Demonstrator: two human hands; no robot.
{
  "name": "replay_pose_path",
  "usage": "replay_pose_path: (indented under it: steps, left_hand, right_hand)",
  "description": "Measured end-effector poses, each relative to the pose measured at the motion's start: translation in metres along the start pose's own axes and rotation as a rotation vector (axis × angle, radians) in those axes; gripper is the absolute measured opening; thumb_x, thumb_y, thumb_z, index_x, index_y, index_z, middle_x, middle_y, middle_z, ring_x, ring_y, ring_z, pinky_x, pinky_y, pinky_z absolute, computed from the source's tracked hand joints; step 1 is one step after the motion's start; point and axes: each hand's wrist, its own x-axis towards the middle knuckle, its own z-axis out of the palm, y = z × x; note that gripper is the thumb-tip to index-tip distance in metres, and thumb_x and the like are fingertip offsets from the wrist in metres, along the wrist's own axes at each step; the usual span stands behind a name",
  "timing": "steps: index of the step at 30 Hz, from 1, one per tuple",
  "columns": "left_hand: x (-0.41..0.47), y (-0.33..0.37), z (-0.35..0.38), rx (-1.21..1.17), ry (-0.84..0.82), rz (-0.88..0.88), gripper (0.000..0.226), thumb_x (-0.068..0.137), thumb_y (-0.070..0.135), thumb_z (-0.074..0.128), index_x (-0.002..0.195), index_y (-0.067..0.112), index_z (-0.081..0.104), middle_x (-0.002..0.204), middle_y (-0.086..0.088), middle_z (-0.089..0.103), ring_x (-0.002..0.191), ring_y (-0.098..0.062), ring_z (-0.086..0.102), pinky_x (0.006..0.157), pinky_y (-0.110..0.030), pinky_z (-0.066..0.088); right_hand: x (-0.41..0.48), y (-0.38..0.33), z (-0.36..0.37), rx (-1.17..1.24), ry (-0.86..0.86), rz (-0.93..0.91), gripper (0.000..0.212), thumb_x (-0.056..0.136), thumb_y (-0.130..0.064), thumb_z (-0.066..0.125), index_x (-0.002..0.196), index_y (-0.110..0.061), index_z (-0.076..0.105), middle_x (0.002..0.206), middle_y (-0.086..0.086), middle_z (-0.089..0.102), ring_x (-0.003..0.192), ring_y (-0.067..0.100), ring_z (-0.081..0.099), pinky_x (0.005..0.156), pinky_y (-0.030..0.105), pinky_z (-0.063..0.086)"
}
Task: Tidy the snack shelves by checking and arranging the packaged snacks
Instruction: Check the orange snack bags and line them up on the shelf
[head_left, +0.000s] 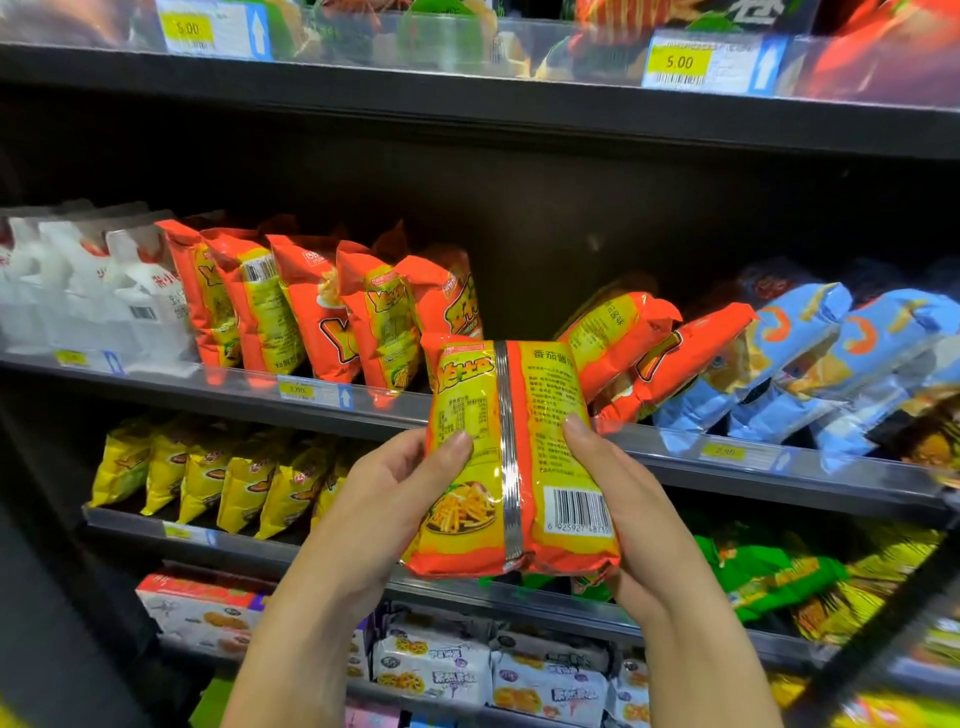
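— Whereabouts of the orange packet (511, 457)?
— Held up in front of the middle shelf (665, 457), clear of its rail, back side turned to the camera, showing seam and barcode.
— Gripped how?
— Clasped from both sides. Left hand (374, 499) curled round the left edge, with the thumb laid on the printed back. Right hand (639, 509) curled round the right edge, thumb pressed on likewise.
— Long axis?
— Running up and away from the wrists: top seal toward the shelf, bottom seal nearest the body, tilted slightly leftward.
— And the place for it?
— Seemingly the gap straight ahead and a little above the hands, between the upright orange row (322, 306) to the left and the slumped orange bags (623, 338) to the right. Roughly equal reach for both hands.
— Next, then?
— Probably turning the front outward, then standing it bottom-down in that gap. Might call for propping the slumped bags first, to keep the space open.
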Motion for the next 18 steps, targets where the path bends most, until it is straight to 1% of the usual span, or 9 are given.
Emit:
replay_pose_path:
  steps: [2, 4, 5, 7, 9, 11, 13, 15, 18]
  left_hand:
    - [-0.001, -0.001, 0.002, 0.004, -0.001, -0.004, 0.044, 0.089, 0.039, 0.067, 0.128, 0.021, 0.071, 0.119, -0.005, 0.079, 0.113, -0.026, 0.075, 0.097, -0.045, 0.06]
    - [-0.001, -0.004, 0.002, 0.017, -0.005, -0.016, 0.041, 0.093, 0.035, 0.065, 0.132, 0.023, 0.068, 0.123, -0.004, 0.078, 0.118, -0.026, 0.073, 0.103, -0.049, 0.055]
    - [0.0, -0.006, 0.003, 0.022, -0.01, -0.02, 0.039, 0.096, 0.031, 0.063, 0.135, 0.024, 0.066, 0.125, -0.002, 0.077, 0.119, -0.025, 0.073, 0.102, -0.047, 0.056]
    - [0.002, -0.008, 0.004, 0.039, -0.013, 0.008, 0.041, 0.099, 0.028, 0.06, 0.139, 0.029, 0.062, 0.128, 0.005, 0.076, 0.121, -0.017, 0.071, 0.098, -0.035, 0.059]
    - [0.002, -0.009, 0.005, 0.056, -0.026, 0.05, 0.047, 0.095, 0.04, 0.058, 0.142, 0.04, 0.058, 0.129, 0.017, 0.074, 0.122, -0.004, 0.068, 0.099, -0.026, 0.056]
    - [0.002, -0.01, 0.009, 0.062, -0.073, 0.057, 0.046, 0.095, 0.047, 0.054, 0.141, 0.043, 0.059, 0.13, 0.02, 0.073, 0.121, 0.002, 0.066, 0.098, -0.022, 0.052]
    - [0.003, -0.013, 0.013, 0.042, -0.074, 0.057, 0.042, 0.098, 0.039, 0.053, 0.139, 0.035, 0.062, 0.129, 0.011, 0.075, 0.121, -0.007, 0.069, 0.09, -0.021, 0.056]
    - [0.005, -0.016, 0.015, 0.004, -0.04, 0.059, 0.04, 0.101, 0.035, 0.052, 0.139, 0.027, 0.063, 0.129, 0.001, 0.076, 0.121, -0.019, 0.071, 0.091, -0.032, 0.06]
    - [0.006, -0.018, 0.017, -0.049, -0.035, 0.053, 0.039, 0.102, 0.031, 0.05, 0.138, 0.023, 0.063, 0.127, -0.004, 0.076, 0.117, -0.022, 0.073, 0.092, -0.032, 0.062]
  right_hand:
    - [-0.001, 0.0, 0.0, 0.059, -0.056, 0.017, 0.055, 0.086, -0.045, 0.068, 0.133, -0.017, 0.067, 0.119, 0.013, 0.078, 0.11, 0.033, 0.075, 0.106, 0.057, 0.053]
    - [-0.002, 0.002, 0.0, 0.066, -0.085, 0.005, 0.053, 0.086, -0.042, 0.068, 0.134, -0.017, 0.067, 0.121, 0.014, 0.077, 0.112, 0.034, 0.075, 0.107, 0.057, 0.052]
    - [-0.002, 0.003, 0.0, 0.039, -0.086, -0.019, 0.051, 0.087, -0.04, 0.068, 0.133, -0.018, 0.067, 0.122, 0.013, 0.077, 0.113, 0.033, 0.075, 0.107, 0.056, 0.052]
    - [-0.002, 0.005, -0.001, -0.042, -0.065, -0.084, 0.047, 0.089, -0.037, 0.068, 0.133, -0.02, 0.067, 0.122, 0.01, 0.077, 0.113, 0.031, 0.074, 0.107, 0.056, 0.053]
    - [-0.001, 0.006, 0.0, -0.156, -0.028, -0.159, 0.046, 0.089, -0.037, 0.072, 0.132, -0.023, 0.067, 0.122, 0.005, 0.078, 0.113, 0.027, 0.075, 0.105, 0.056, 0.054]
    - [-0.002, 0.009, 0.002, -0.277, 0.003, -0.235, 0.044, 0.09, -0.037, 0.08, 0.13, -0.025, 0.067, 0.12, 0.0, 0.078, 0.11, 0.023, 0.076, 0.102, 0.056, 0.057]
    - [-0.004, 0.01, 0.004, -0.36, -0.015, -0.283, 0.045, 0.089, -0.041, 0.078, 0.13, -0.03, 0.065, 0.12, -0.005, 0.078, 0.11, 0.017, 0.075, 0.1, 0.052, 0.058]
    - [-0.008, 0.009, 0.004, -0.422, -0.085, -0.303, 0.046, 0.091, -0.045, 0.073, 0.134, -0.035, 0.062, 0.124, -0.008, 0.076, 0.114, 0.015, 0.073, 0.102, 0.051, 0.056]
    - [-0.012, 0.007, 0.001, -0.431, -0.158, -0.306, 0.05, 0.095, -0.045, 0.069, 0.143, -0.04, 0.056, 0.134, -0.009, 0.071, 0.123, 0.016, 0.069, 0.107, 0.051, 0.052]
